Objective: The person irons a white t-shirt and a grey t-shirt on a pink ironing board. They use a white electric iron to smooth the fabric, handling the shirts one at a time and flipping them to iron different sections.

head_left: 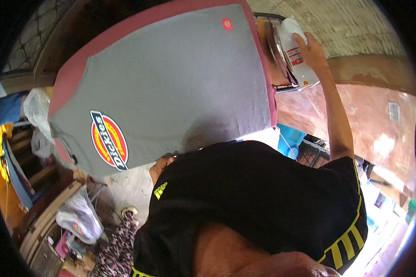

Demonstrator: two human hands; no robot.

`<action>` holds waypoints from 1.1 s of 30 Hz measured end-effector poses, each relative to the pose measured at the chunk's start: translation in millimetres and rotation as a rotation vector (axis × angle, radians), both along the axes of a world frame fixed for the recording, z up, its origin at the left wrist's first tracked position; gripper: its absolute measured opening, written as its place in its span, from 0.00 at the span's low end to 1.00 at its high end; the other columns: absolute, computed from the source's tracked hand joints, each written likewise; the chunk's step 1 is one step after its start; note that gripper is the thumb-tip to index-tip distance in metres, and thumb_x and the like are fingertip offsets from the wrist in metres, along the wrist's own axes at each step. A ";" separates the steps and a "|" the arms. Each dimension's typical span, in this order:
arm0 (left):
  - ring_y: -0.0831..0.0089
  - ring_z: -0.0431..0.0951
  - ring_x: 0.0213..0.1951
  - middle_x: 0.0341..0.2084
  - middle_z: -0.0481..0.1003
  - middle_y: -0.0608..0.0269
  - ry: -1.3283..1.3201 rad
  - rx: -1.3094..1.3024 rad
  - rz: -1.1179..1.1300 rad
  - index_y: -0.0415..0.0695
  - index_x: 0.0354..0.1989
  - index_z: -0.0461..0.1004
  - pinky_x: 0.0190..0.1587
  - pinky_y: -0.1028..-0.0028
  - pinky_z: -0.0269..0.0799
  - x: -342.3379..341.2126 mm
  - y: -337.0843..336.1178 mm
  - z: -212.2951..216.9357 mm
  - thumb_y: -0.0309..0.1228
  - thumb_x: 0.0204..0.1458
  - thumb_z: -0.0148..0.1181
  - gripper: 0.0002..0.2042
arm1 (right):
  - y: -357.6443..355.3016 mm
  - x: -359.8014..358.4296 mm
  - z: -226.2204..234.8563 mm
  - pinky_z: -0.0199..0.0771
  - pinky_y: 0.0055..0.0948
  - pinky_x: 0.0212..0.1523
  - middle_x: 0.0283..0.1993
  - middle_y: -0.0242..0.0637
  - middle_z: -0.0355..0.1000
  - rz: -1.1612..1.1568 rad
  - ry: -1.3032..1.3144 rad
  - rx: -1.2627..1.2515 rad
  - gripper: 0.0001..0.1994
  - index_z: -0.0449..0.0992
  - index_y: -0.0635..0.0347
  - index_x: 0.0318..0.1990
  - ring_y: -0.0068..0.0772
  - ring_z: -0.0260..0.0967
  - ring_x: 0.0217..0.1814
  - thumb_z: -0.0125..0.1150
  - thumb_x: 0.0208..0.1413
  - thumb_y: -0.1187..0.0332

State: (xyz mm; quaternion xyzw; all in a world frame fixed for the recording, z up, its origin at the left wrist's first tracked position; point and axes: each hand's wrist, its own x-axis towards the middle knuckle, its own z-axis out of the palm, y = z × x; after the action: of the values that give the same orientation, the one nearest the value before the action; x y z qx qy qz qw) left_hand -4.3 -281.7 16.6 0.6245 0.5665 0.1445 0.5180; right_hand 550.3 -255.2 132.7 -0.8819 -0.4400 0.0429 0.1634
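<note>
Now, white iron (304, 72), under curled right-hand fingers (301, 41), beside grey shirt (180, 78).

Free passage: broad open span above the flat grey garment (171, 83) on the maroon ironing board (71, 76). Obstacles, right end: white iron (291, 46) on a wire rest (285, 88), right hand (315, 53) gripping it. Obstacles, remaining: black-shirted torso (254, 184) along the near edge, left hand (159, 170) just beside; pale plastic bag (38, 110) near the left end.
</note>
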 end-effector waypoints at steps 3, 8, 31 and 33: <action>0.77 0.73 0.25 0.29 0.75 0.67 -0.098 -0.272 0.258 0.40 0.34 0.77 0.26 0.76 0.66 -18.3 -23.7 -18.8 0.35 0.57 0.64 0.10 | -19.0 29.2 -31.3 0.73 0.36 0.32 0.29 0.48 0.76 0.045 -0.050 0.076 0.26 0.72 0.65 0.52 0.38 0.76 0.28 0.56 0.62 0.47; 0.71 0.73 0.45 0.49 0.71 0.57 -0.290 -0.365 0.610 0.44 0.57 0.63 0.42 0.70 0.70 -10.9 -43.5 -31.6 0.38 0.56 0.64 0.24 | -3.2 -21.8 -6.7 0.72 0.39 0.48 0.42 0.51 0.74 -0.029 0.097 0.216 0.29 0.64 0.63 0.62 0.45 0.74 0.47 0.58 0.61 0.53; 0.69 0.69 0.51 0.60 0.64 0.64 -0.763 -0.596 0.833 0.49 0.70 0.50 0.51 0.61 0.64 -24.6 -43.1 -134.4 0.37 0.50 0.63 0.39 | 94.4 -151.4 60.0 0.64 0.26 0.57 0.52 0.31 0.74 0.610 0.907 0.025 0.19 0.73 0.65 0.55 0.25 0.68 0.53 0.58 0.62 0.62; 0.67 0.69 0.52 0.59 0.65 0.63 -0.723 -0.615 0.613 0.49 0.69 0.51 0.53 0.60 0.63 -33.0 -45.7 -133.7 0.40 0.51 0.61 0.37 | 79.9 -161.4 92.7 0.63 0.29 0.59 0.54 0.37 0.74 0.588 1.003 0.228 0.20 0.73 0.67 0.56 0.30 0.69 0.56 0.59 0.61 0.63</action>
State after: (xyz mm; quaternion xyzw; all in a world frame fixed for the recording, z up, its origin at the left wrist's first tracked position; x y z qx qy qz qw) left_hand -37.4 -327.4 -117.1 0.1625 0.5245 0.3213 0.7716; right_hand 388.9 -175.3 225.4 -0.5717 -0.5369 0.4508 0.4263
